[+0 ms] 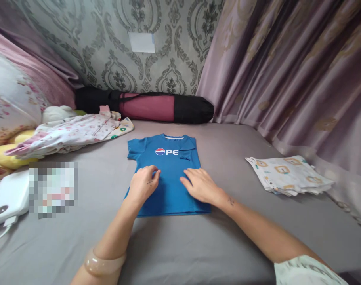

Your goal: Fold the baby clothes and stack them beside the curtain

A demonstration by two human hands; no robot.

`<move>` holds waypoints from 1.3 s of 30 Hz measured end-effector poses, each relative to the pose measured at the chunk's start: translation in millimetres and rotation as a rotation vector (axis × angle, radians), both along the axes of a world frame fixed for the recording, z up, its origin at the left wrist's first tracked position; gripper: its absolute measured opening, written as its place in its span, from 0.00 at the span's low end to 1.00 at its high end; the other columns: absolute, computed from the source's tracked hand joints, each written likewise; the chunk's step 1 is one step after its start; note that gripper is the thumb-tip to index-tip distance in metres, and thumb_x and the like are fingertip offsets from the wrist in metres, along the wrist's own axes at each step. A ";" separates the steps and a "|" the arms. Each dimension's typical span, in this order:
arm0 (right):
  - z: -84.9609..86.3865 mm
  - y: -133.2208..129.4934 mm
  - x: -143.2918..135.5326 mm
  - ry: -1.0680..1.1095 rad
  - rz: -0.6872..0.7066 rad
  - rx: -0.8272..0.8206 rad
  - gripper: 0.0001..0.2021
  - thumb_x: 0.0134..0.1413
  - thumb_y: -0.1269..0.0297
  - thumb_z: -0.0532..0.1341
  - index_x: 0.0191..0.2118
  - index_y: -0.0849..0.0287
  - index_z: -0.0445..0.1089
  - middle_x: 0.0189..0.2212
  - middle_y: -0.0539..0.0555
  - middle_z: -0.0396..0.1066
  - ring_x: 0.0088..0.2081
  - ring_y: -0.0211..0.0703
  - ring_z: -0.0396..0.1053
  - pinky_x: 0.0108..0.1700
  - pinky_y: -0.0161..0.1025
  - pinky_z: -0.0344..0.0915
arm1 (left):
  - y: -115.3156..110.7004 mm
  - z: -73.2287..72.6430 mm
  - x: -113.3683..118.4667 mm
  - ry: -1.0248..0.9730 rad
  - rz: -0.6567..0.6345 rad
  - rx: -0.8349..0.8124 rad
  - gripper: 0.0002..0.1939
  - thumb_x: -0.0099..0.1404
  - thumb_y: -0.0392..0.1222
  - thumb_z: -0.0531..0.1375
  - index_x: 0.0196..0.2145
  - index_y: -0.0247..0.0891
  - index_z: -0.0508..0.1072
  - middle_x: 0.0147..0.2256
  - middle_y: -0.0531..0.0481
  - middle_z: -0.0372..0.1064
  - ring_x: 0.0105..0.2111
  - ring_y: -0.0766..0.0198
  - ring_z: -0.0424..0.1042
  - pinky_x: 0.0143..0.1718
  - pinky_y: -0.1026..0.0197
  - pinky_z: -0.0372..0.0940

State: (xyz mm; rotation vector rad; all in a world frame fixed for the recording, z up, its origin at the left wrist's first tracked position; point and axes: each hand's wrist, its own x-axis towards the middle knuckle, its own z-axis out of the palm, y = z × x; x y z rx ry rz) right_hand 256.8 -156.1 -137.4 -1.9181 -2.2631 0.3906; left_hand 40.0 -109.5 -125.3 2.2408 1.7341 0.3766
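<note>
A blue T-shirt (168, 194) lies on a grey sheet, its collar away from me. Its right side is folded inward, with that sleeve lying over part of the white lettering; the left sleeve sticks out. My left hand (144, 182) rests at the shirt's left edge, fingers curled together, and I cannot make out whether cloth is between them. On the right part of the shirt lies my right hand (199, 184), palm down with its thumb apart from the fingers.
Folded patterned cloth (290, 174) lies at the right. Rumpled printed clothes (79, 130) and a white power bank (12, 196) with a cable are at the left, beside a blurred item (55, 190). A black and red bag (147, 107) lies along the wall.
</note>
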 end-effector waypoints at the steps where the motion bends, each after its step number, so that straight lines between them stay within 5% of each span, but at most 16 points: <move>1: 4.5 14.1 1.7 -0.001 -0.030 0.024 0.29 0.67 0.48 0.40 0.57 0.58 0.68 0.56 0.62 0.68 0.59 0.53 0.62 0.62 0.49 0.50 | 0.8 -0.6 -1.9 0.010 0.007 0.008 0.15 0.69 0.46 0.50 0.42 0.39 0.75 0.40 0.45 0.76 0.40 0.57 0.73 0.37 0.61 0.62; 3: 8.1 48.2 5.7 -0.008 -0.144 0.104 0.27 0.69 0.52 0.38 0.54 0.59 0.69 0.53 0.62 0.70 0.57 0.52 0.64 0.61 0.48 0.51 | 2.2 -1.8 -5.7 0.042 0.023 0.025 0.15 0.69 0.46 0.49 0.43 0.39 0.74 0.41 0.44 0.75 0.41 0.56 0.72 0.40 0.60 0.62; 6: -0.4 102.3 11.6 -0.005 -0.231 0.131 0.26 0.69 0.59 0.39 0.64 0.66 0.57 0.64 0.62 0.57 0.65 0.49 0.52 0.65 0.47 0.43 | 3.4 -2.7 -11.2 0.118 0.064 0.059 0.15 0.69 0.45 0.50 0.44 0.38 0.73 0.42 0.42 0.73 0.42 0.55 0.71 0.42 0.59 0.63; 9: -17.0 144.4 14.3 -0.043 -0.264 0.067 0.30 0.68 0.56 0.40 0.68 0.71 0.46 0.69 0.62 0.42 0.69 0.50 0.36 0.67 0.49 0.32 | 3.8 -2.6 -16.1 0.202 0.116 0.094 0.15 0.69 0.45 0.50 0.44 0.37 0.72 0.43 0.39 0.71 0.44 0.52 0.70 0.42 0.57 0.64; 12: -32.0 168.6 13.6 -0.065 -0.271 0.037 0.33 0.68 0.53 0.38 0.69 0.71 0.43 0.70 0.62 0.37 0.70 0.50 0.33 0.68 0.49 0.29 | 4.8 -2.6 -21.1 0.256 0.171 0.074 0.13 0.69 0.45 0.50 0.43 0.37 0.70 0.42 0.38 0.70 0.43 0.50 0.70 0.40 0.56 0.64; 18: -45.3 180.3 13.0 -0.088 -0.282 0.021 0.34 0.67 0.51 0.37 0.69 0.71 0.44 0.70 0.62 0.38 0.70 0.51 0.35 0.67 0.50 0.33 | 10.7 -2.2 -33.3 0.271 0.206 -0.037 0.12 0.68 0.44 0.51 0.43 0.36 0.68 0.42 0.38 0.72 0.44 0.51 0.72 0.40 0.57 0.65; 31: -31.2 187.4 11.6 -0.137 -0.317 0.057 0.31 0.66 0.54 0.43 0.67 0.71 0.50 0.68 0.66 0.45 0.68 0.55 0.40 0.66 0.55 0.36 | 20.9 5.7 -53.3 0.208 0.228 -0.296 0.16 0.65 0.52 0.54 0.39 0.36 0.71 0.39 0.38 0.76 0.40 0.50 0.76 0.32 0.60 0.64; 35: -10.0 189.1 -27.4 -0.070 -0.239 0.234 0.23 0.65 0.62 0.48 0.60 0.66 0.63 0.62 0.67 0.59 0.63 0.56 0.53 0.63 0.50 0.45 | 19.9 10.9 -52.9 0.144 0.195 -0.377 0.17 0.65 0.53 0.53 0.32 0.38 0.72 0.28 0.42 0.76 0.28 0.55 0.76 0.28 0.61 0.64; 39: 5.3 200.6 -95.5 0.139 -0.024 0.114 0.18 0.64 0.65 0.49 0.48 0.59 0.73 0.48 0.58 0.74 0.51 0.47 0.68 0.53 0.36 0.59 | 20.6 14.3 -52.1 0.104 0.159 -0.456 0.20 0.66 0.52 0.50 0.25 0.37 0.71 0.19 0.44 0.71 0.19 0.57 0.73 0.25 0.61 0.63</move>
